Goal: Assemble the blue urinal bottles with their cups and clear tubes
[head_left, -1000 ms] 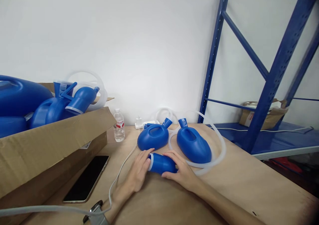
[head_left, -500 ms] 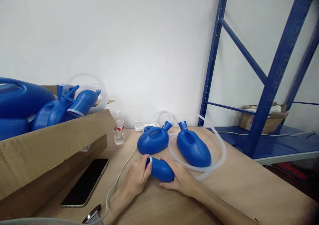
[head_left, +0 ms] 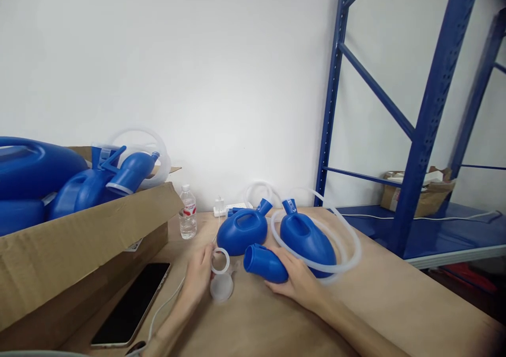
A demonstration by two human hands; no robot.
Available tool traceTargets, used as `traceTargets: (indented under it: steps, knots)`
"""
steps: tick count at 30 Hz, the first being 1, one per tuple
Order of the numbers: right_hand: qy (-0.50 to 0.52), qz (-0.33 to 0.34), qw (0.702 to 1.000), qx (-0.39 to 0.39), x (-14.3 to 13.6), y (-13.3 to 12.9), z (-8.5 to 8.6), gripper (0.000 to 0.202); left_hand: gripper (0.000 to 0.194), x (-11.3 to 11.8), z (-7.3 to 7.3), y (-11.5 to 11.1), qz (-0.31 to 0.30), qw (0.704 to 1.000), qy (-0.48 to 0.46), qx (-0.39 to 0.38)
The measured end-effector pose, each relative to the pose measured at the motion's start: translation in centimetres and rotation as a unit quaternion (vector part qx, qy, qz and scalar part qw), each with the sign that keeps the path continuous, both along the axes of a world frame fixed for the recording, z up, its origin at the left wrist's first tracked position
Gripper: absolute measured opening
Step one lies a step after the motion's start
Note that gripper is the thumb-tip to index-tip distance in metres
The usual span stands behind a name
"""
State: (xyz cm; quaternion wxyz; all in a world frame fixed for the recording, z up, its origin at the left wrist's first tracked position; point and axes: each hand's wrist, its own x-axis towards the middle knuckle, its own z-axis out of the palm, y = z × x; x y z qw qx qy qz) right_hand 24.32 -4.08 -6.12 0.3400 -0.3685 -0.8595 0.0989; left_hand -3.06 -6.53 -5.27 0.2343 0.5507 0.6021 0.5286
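My right hand [head_left: 294, 275] is closed around a short, curved blue plastic spout [head_left: 266, 264], its open mouth facing left. In my left hand [head_left: 201, 270], the fingertips pinch a translucent white ring cap [head_left: 220, 261]. A round frosted lid [head_left: 222, 287] hangs just below the ring and seems joined to it. The cap is apart from the spout's mouth. Just behind my hands lie two blue plastic urinal bottles with handles, one at left [head_left: 243, 231] and one at right [head_left: 306, 241]. A clear hose [head_left: 351, 259] loops around the right bottle.
At left a cardboard box [head_left: 87, 225] holds several blue bottles and a hose. A phone [head_left: 132, 304] lies beside it, with a white cable [head_left: 166, 304] near my left wrist. A water bottle [head_left: 188, 214] and power strip [head_left: 237, 208] stand by the wall. Blue shelving [head_left: 419, 135] rises at right.
My left hand has moved left, away from the spout, with the white ring cap now off it. The spout stays in my right hand, its mouth now bare. The view has shifted slightly.
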Motion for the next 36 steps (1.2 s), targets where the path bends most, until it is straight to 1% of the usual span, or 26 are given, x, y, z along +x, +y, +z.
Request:
traceTargets:
  steps: [4,6,8,10,12,15,16,18,19,20,21,24,25,27,29,31,34,36]
  knots:
    - [0.001,-0.002,1.0,-0.03,-0.9,-0.8,0.4,0.079,0.053,1.3,-0.3,-0.5,-0.03,0.996,0.078,0.03]
    - [-0.01,-0.002,0.999,-0.047,-1.4,-1.3,0.4,0.082,0.054,2.0,-0.2,-1.1,-0.033,0.993,0.102,0.054]
    - [-0.014,-0.014,0.998,-0.06,-1.7,-1.6,0.3,0.084,0.052,2.3,0.1,-1.7,-0.05,0.989,0.119,0.079]
    - [-0.017,-0.032,0.996,-0.078,-1.8,-1.8,0.0,0.086,0.049,2.3,0.2,-2.3,-0.081,0.981,0.144,0.106]
    - [-0.016,-0.041,0.995,-0.093,-2.0,-2.0,-0.3,0.087,0.051,2.3,0.1,-2.7,-0.116,0.969,0.174,0.132]
    - [-0.008,-0.015,0.996,-0.09,-2.3,-2.6,-0.5,0.088,0.057,2.2,-0.9,-2.9,-0.164,0.948,0.225,0.157]
    - [-0.008,-0.004,0.996,-0.086,-2.4,-2.8,-0.5,0.09,0.059,2.2,-1.2,-2.9,-0.167,0.943,0.24,0.159]
    - [-0.015,0.013,0.996,-0.084,-2.4,-3.0,-0.2,0.099,0.061,2.0,-1.8,-2.8,-0.15,0.94,0.258,0.163]
    - [-0.018,0.017,0.996,-0.085,-2.3,-3.1,0.1,0.103,0.057,1.9,-1.9,-2.7,-0.136,0.942,0.257,0.165]
    - [-0.017,0.015,0.996,-0.087,-2.1,-3.0,0.4,0.103,0.052,1.7,-1.9,-2.6,-0.121,0.946,0.249,0.17]
    - [-0.013,0.01,0.996,-0.09,-1.9,-2.9,0.7,0.096,0.048,1.5,-1.7,-2.5,-0.107,0.949,0.238,0.176]
    - [-0.005,0.007,0.996,-0.085,-1.1,-2.5,1.5,0.051,0.043,1.1,-1.2,-2.3,-0.073,0.957,0.209,0.186]
    - [-0.007,0.017,0.996,-0.082,-1.0,-2.3,1.6,0.044,0.042,1.0,-1.0,-2.3,-0.066,0.959,0.206,0.183]
    - [-0.002,0.04,0.996,-0.082,-0.9,-2.1,1.7,0.042,0.04,0.9,-0.8,-2.2,-0.056,0.961,0.207,0.175]
    - [0.026,0.046,0.992,-0.112,-1.2,-2.0,1.7,0.042,0.04,0.9,-0.8,-2.2,-0.043,0.961,0.211,0.173]
    - [0.07,0.043,0.982,-0.171,-1.6,-1.8,1.6,0.042,0.04,0.9,-0.9,-2.2,-0.029,0.958,0.222,0.181]
    - [0.119,0.07,0.944,-0.299,-1.7,-1.3,1.5,0.05,0.04,0.8,-1.1,-2.1,-0.036,0.944,0.256,0.204]
    - [0.116,0.096,0.916,-0.372,-1.6,-0.9,1.6,0.058,0.04,0.6,-1.2,-2.0,-0.044,0.934,0.278,0.222]
